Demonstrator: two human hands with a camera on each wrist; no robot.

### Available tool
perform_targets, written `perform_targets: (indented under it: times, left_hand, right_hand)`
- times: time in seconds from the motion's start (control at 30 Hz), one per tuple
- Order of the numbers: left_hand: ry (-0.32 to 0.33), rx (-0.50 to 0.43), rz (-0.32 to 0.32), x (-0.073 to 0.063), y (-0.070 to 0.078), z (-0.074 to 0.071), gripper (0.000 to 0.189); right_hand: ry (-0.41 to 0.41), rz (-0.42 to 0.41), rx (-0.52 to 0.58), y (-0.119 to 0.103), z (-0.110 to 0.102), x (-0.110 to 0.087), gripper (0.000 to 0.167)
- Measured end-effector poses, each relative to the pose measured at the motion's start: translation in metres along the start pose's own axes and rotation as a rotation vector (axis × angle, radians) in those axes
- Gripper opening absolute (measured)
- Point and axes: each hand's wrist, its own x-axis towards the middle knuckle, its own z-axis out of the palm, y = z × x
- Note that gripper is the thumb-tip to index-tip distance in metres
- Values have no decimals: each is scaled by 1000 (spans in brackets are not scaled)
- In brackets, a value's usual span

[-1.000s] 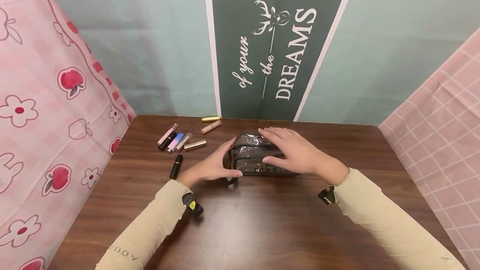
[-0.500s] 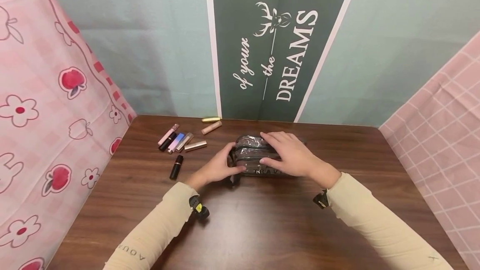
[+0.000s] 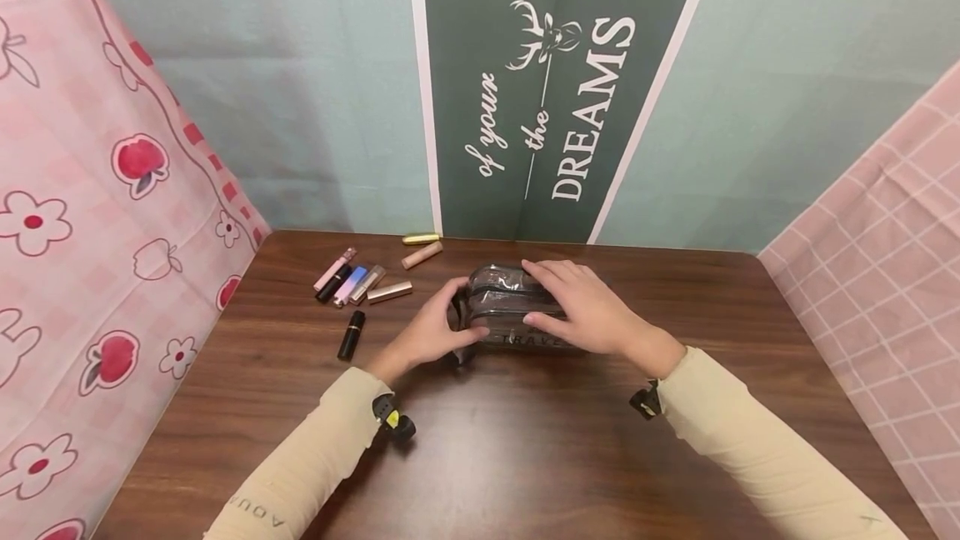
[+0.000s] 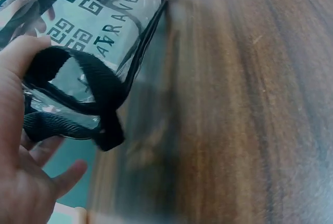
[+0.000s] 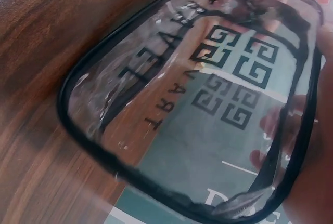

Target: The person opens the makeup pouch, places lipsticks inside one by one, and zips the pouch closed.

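A clear plastic travel pouch [image 3: 513, 302] with black piping and "TRAVEL" lettering stands on the wooden table between both hands. My left hand [image 3: 427, 332] grips its left end, thumb at the front and fingers behind. The left wrist view shows a black strap loop [image 4: 96, 81] at that end, right beside the left thumb. From the right, my right hand [image 3: 592, 311] holds the pouch, fingers over the top and far side, thumb at the front. Through the clear plastic in the right wrist view, fingertips [image 5: 270, 120] show behind the pouch. The palm covers its right end.
Left of the pouch lie several cosmetic tubes, among them a pink one [image 3: 335, 269], a blue-and-pink one [image 3: 350, 286] and a rose-gold one [image 3: 390, 292]. A black tube [image 3: 350, 336] lies near the left wrist. At the back edge is a gold tube [image 3: 421, 238].
My left hand has shifted slightly right and away from the table's front, its thumb higher on the pouch front. The right hand has moved a little left. The cosmetic tubes stay put.
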Motion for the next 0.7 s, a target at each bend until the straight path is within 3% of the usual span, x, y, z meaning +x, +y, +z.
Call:
perform_targets:
  times: [0.3,0.7]
  left_hand:
    - [34,-4,25,-6,16,-11,80]
    - [78,-98,129,-8,29,-18,71]
  right_hand:
    - [21,0,73,7,-2,-8,76]
    - [111,-29,157,14,1,-17,76]
